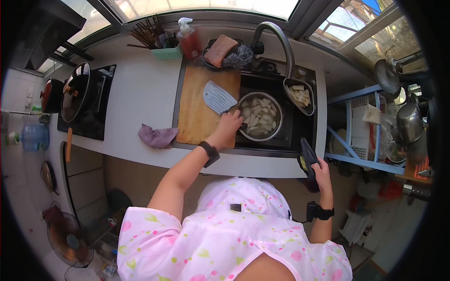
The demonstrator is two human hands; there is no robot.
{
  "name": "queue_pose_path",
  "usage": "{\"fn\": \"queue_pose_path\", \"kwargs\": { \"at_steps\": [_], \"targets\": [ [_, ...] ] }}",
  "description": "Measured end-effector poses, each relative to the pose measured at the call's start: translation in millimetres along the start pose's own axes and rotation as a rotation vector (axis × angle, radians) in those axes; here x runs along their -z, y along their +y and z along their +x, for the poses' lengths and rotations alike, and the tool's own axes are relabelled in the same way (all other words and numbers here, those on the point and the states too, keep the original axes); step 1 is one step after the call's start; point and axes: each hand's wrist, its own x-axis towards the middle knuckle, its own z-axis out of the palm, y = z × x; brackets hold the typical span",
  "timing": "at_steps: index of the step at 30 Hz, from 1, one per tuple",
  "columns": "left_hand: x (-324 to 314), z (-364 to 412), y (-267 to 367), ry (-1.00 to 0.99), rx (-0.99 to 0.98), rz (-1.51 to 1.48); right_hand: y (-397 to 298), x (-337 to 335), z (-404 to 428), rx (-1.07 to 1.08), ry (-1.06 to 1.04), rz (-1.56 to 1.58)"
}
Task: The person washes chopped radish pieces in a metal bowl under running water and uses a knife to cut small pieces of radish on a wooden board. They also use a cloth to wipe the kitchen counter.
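My left hand (230,125) is closed around the dark handle of a cleaver (219,98) with a pale, ridged-looking blade. The blade lies over a wooden cutting board (197,116) that spans the left part of the sink. Right beside this hand, a round metal pot (281,121) in the sink holds pale cut pieces (262,114) in cloudy water. At the counter's front right edge, my right hand (321,174) grips a dark folded cloth item (308,158) with a yellow-green patch; its exact kind is unclear.
A corner strainer (313,111) with pale scraps sits below the curved faucet (290,45). A purple cloth (158,136) lies left of the board. Behind stand a soap pump bottle (190,40) and a green chopstick holder (167,52). A lidded pan (75,93) rests on the stove.
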Motion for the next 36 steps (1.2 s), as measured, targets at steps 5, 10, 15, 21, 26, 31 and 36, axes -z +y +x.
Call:
{"fn": "queue_pose_path", "kwargs": {
  "at_steps": [5, 10, 15, 21, 26, 31, 36],
  "targets": [
    [57.5, -67.5, -18.4, 0.147, 0.094, -0.068, -68.8, -42.2, -5.4, 0.065, -0.09, -0.088],
    [101.5, -151.7, -67.9, 0.219, 0.331, 0.057, -91.9, -110.1, 17.1, 0.163, -0.332, -0.144],
    [103.4, -226.1, -143.5, 0.324, 0.478, 0.215, -97.2, -181.6, 43.1, 0.378, -0.504, -0.257],
    [69.0, -290.3, -209.9, 0.062, 0.79, 0.321, -126.4, -234.9, 45.6, 0.315, -0.513, -0.106],
    [54.2, -303.1, -201.0, 0.044, 0.94, 0.474, -120.2, -286.4, 23.5, 0.669, -0.562, -0.447],
    [58.8, -265.7, -136.3, 0.13, 0.694, 0.17, -77.8, -328.5, 0.2, 0.823, -0.772, -0.696],
    [34.1, -255.3, -115.8, 0.004, 0.63, 0.076, -12.7, -301.7, 8.2, 0.959, -0.684, -0.813]
  ]
}}
